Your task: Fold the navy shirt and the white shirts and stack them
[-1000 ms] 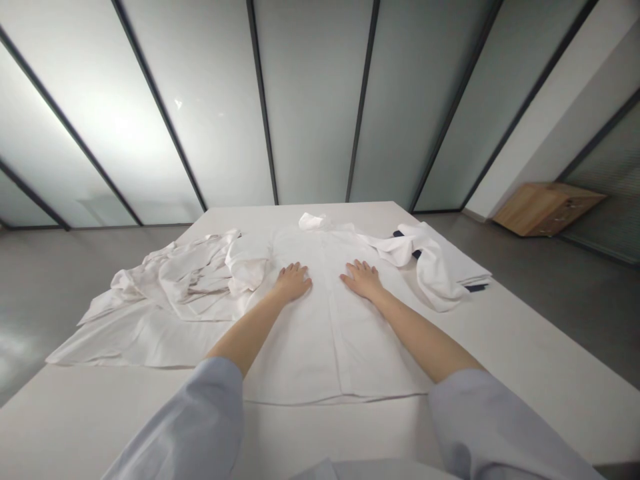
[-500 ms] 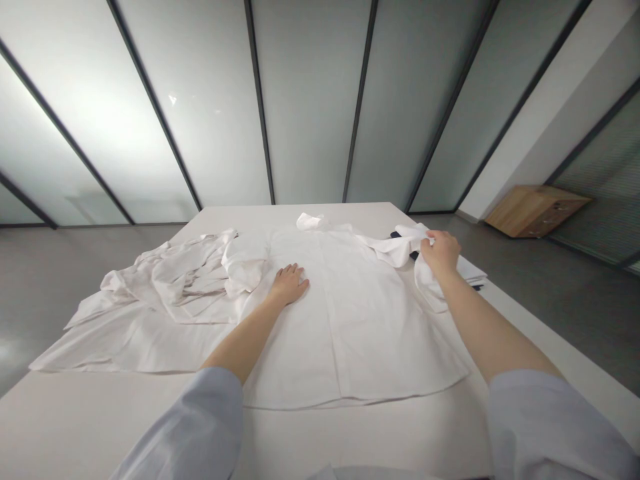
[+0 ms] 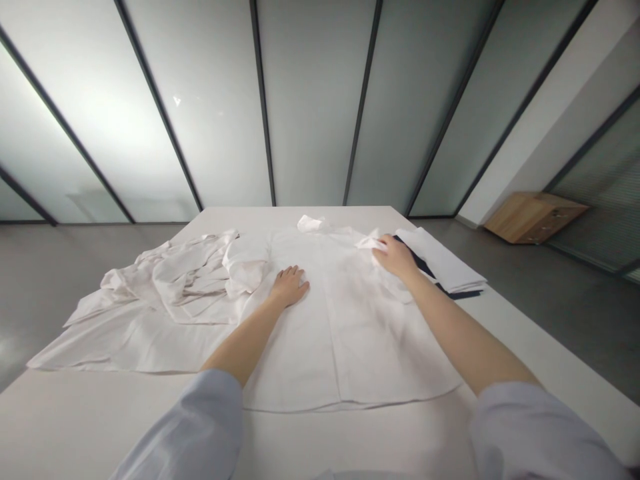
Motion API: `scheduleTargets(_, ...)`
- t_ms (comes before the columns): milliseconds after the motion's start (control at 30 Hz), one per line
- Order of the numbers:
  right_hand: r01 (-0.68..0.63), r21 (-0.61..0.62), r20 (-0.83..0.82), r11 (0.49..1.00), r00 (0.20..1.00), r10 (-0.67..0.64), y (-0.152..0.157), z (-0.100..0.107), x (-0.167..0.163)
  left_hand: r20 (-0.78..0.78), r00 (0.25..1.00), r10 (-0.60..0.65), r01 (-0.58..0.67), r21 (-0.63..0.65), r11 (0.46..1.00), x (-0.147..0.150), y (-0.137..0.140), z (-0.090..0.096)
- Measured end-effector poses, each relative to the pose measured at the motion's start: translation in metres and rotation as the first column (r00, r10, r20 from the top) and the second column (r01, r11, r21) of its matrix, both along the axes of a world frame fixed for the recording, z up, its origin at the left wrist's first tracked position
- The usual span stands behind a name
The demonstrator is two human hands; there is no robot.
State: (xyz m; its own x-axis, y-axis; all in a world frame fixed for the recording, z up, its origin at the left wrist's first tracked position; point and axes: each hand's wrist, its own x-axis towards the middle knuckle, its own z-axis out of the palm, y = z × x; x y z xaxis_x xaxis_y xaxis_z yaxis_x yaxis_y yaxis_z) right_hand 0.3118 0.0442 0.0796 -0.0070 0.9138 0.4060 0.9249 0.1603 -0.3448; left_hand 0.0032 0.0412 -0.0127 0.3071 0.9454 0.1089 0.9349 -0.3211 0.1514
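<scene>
My left hand (image 3: 290, 287) lies flat on the white shirt (image 3: 295, 353), fingers (image 3: 295, 272) slightly spread; my right hand (image 3: 397, 257) pinches its bunched sleeve (image 3: 370, 243) near folded cloth (image 3: 440, 260).

- 2 hands (image 3: 289, 287), 7 and 3 o'clock
- 1 white shirt (image 3: 295, 367), 6 o'clock
- 1 crumpled cloth pile (image 3: 185, 280), 8 o'clock
- 1 folded stack (image 3: 443, 260), 3 o'clock
- 1 wooden cabinet (image 3: 533, 217), 3 o'clock
</scene>
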Motion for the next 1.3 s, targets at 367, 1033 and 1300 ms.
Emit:
scheduleTargets(367,-0.383,-0.324,-0.037,0.865,0.919,0.393,-0.021,-0.050,-0.069,0.139,0.989,-0.056,0.047,0.067,0.997,-0.004,-0.004,0.002)
scheduleTargets(1033,-0.668,-0.150,-0.859,0.729,0.453,0.239,-0.026,-0.057,-0.080,0.427,0.900,-0.085,0.051,0.090,0.995,-0.006,0.001,0.002)
scheduleTargets(1300,-0.427,-0.089,-0.393,0.900,0.845,0.363,-0.017,-0.092,-0.081,0.400,0.905,-0.145,0.175,-0.040,0.984,-0.003,-0.008,0.013)
